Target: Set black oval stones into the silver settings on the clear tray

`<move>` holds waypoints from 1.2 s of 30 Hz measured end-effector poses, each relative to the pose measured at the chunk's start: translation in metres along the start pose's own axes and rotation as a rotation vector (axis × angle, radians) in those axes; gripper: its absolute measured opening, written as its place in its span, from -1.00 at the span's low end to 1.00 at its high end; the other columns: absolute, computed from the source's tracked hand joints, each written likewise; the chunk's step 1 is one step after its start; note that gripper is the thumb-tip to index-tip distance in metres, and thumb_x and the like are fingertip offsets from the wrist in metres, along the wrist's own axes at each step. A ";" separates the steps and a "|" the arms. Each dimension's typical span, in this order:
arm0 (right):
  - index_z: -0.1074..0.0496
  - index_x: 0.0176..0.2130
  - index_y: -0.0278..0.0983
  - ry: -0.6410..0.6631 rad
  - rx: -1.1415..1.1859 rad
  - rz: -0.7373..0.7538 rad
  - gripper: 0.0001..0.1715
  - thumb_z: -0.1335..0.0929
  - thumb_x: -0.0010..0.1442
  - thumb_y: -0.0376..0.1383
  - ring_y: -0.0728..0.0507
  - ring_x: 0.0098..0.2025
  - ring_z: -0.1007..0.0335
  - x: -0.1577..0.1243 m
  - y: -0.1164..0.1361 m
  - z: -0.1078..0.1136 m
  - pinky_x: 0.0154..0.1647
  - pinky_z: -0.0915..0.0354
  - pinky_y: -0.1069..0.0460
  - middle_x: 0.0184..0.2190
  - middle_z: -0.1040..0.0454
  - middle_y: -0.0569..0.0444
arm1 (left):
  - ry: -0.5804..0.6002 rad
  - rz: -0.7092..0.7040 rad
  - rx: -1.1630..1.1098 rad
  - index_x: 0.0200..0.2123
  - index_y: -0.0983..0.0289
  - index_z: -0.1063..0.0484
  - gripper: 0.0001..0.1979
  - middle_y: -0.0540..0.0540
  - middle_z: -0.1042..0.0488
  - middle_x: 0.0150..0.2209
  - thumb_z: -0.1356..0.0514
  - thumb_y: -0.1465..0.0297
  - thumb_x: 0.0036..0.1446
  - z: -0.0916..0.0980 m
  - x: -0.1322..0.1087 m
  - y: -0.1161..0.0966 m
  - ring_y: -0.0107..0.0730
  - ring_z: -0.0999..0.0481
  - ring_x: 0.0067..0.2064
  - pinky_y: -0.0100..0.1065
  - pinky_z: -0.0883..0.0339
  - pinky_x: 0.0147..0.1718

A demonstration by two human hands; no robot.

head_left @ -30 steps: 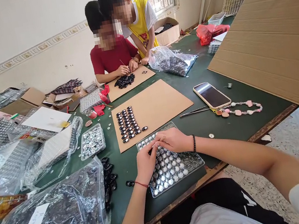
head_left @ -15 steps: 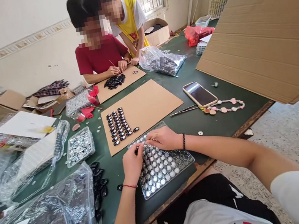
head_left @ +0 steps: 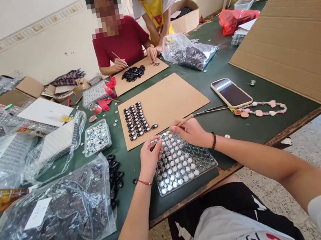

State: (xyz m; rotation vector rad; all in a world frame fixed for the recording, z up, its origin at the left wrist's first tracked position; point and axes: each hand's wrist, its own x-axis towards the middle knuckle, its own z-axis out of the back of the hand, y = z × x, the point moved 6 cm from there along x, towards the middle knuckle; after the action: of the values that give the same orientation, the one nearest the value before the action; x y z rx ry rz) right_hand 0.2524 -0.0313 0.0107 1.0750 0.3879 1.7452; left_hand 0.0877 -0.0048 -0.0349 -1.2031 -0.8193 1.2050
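My left hand (head_left: 151, 157) is over the left edge of a clear plastic tray (head_left: 213, 161), fingers pinched on a small black oval piece (head_left: 153, 147) that they mostly cover. Round silvery-white discs (head_left: 173, 175) fill many of the tray's cups. Above the tray's far side, my right hand (head_left: 193, 133) grips a thin wooden stick (head_left: 187, 119), like a brush handle, tilted with its pale lower end near my left fingertips. Just beyond lies a cardboard sheet (head_left: 169, 97) with rows of black oval pieces (head_left: 135, 120), each with a white centre.
A phone (head_left: 232, 93) with a beaded strap lies right, tweezers (head_left: 210, 110) beside it. Left are a tub of small discs (head_left: 97, 137) and a large bag of black pieces (head_left: 67, 211). Two people stand or sit opposite. A cardboard flap (head_left: 291, 35) rises at right.
My right hand has drawn back slightly from my left and now shows the wooden stick in its grip. The view has shifted. Opposite, the red-sleeved person's hands have moved apart.
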 end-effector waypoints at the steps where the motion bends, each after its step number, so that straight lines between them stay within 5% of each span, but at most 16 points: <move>1: -0.37 -0.41 -0.33 0.017 0.015 0.014 -0.57 -0.10 0.23 -0.15 0.02 -0.52 -0.26 -0.002 0.003 -0.002 -0.46 -0.12 0.13 -0.52 -0.41 0.07 | 0.003 -0.012 0.022 -0.26 0.28 -0.38 -0.68 -0.04 -0.32 -0.61 -0.18 0.22 -0.09 -0.002 -0.001 0.000 -0.63 -0.17 -0.68 -0.55 0.00 -0.72; 7: -0.36 -0.32 -0.30 0.046 0.034 0.109 -0.66 -0.11 0.22 -0.20 -0.02 -0.40 -0.33 -0.008 0.015 -0.007 -0.39 -0.19 0.12 -0.42 -0.45 0.03 | -0.010 -0.165 0.284 -0.42 0.28 -0.47 -0.77 0.07 -0.48 -0.43 -0.19 0.24 -0.10 -0.003 -0.002 -0.004 -0.40 -0.42 -0.45 -0.39 -0.28 -0.44; 15: -0.36 -0.31 -0.27 0.090 0.046 0.152 -0.74 -0.15 0.21 -0.24 -0.02 -0.38 -0.34 -0.013 0.013 -0.013 -0.36 -0.21 0.11 -0.42 -0.44 0.05 | 0.053 -0.247 0.332 -0.28 0.24 -0.47 -0.74 0.08 -0.49 -0.27 -0.16 0.26 -0.04 -0.010 -0.007 -0.007 -0.32 -0.43 -0.24 -0.35 -0.28 -0.25; 21: -0.35 -0.35 -0.31 0.043 0.361 -0.139 -0.63 -0.14 0.20 -0.12 0.07 -0.69 -0.18 -0.010 -0.002 -0.016 -0.64 -0.14 0.13 -0.57 -0.39 0.11 | 0.002 -0.259 0.194 -0.27 0.25 -0.46 -0.74 0.08 -0.49 -0.27 -0.19 0.29 -0.06 -0.011 -0.011 -0.014 -0.33 -0.44 -0.24 -0.32 -0.29 -0.21; 25: -0.33 -0.38 -0.30 -0.156 0.638 -0.253 -0.64 -0.16 0.18 -0.10 0.09 -0.74 -0.16 -0.006 -0.014 -0.006 -0.71 -0.11 0.14 -0.59 -0.39 0.13 | -0.078 -0.259 0.171 -0.36 0.26 -0.48 -0.78 0.05 -0.50 -0.37 -0.24 0.30 -0.13 -0.002 -0.009 -0.014 -0.43 -0.42 -0.34 -0.42 -0.29 -0.30; 27: -0.32 -0.40 -0.30 -0.266 0.713 -0.285 -0.64 -0.16 0.18 -0.10 0.10 -0.74 -0.15 -0.004 -0.022 0.003 -0.73 -0.09 0.15 -0.60 -0.38 0.13 | -0.128 -0.207 0.027 -0.36 0.27 -0.48 -0.78 0.01 -0.47 -0.48 -0.26 0.32 -0.15 0.016 0.000 -0.014 -0.56 -0.36 -0.50 -0.50 -0.26 -0.48; 30: -0.33 -0.40 -0.30 -0.330 0.765 -0.319 -0.64 -0.17 0.17 -0.10 0.11 -0.74 -0.14 -0.003 -0.028 0.012 -0.74 -0.07 0.16 -0.59 -0.38 0.13 | -0.287 -0.112 -0.499 -0.30 0.28 -0.43 -0.78 -0.07 -0.36 -0.59 -0.21 0.33 -0.06 0.064 0.021 -0.010 -0.73 -0.11 -0.70 -0.60 -0.03 -0.73; 33: -0.35 -0.40 -0.31 -0.333 0.798 -0.321 -0.65 -0.19 0.16 -0.10 0.11 -0.75 -0.14 -0.003 -0.028 0.014 -0.74 -0.05 0.15 -0.59 -0.37 0.13 | -0.445 0.000 -1.018 -0.41 0.32 -0.36 -0.82 -0.08 -0.31 -0.63 -0.06 0.33 0.11 0.098 0.036 0.006 -0.77 -0.07 -0.72 -0.67 0.01 -0.75; 36: -0.35 -0.40 -0.31 -0.312 0.803 -0.314 -0.65 -0.19 0.16 -0.11 0.10 -0.74 -0.14 -0.004 -0.024 0.012 -0.73 -0.06 0.14 -0.58 -0.38 0.12 | -0.468 0.200 -1.085 -0.46 0.33 -0.29 -0.86 -0.10 -0.27 -0.65 -0.08 0.39 0.09 0.088 0.033 0.025 -0.79 -0.05 -0.74 -0.68 0.07 -0.78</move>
State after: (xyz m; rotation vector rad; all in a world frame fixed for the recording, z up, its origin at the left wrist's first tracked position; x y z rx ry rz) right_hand 0.2763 -0.0273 -0.0009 1.7075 1.0457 1.1124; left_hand 0.0057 0.0473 -0.0433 -1.9114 -1.8811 1.2342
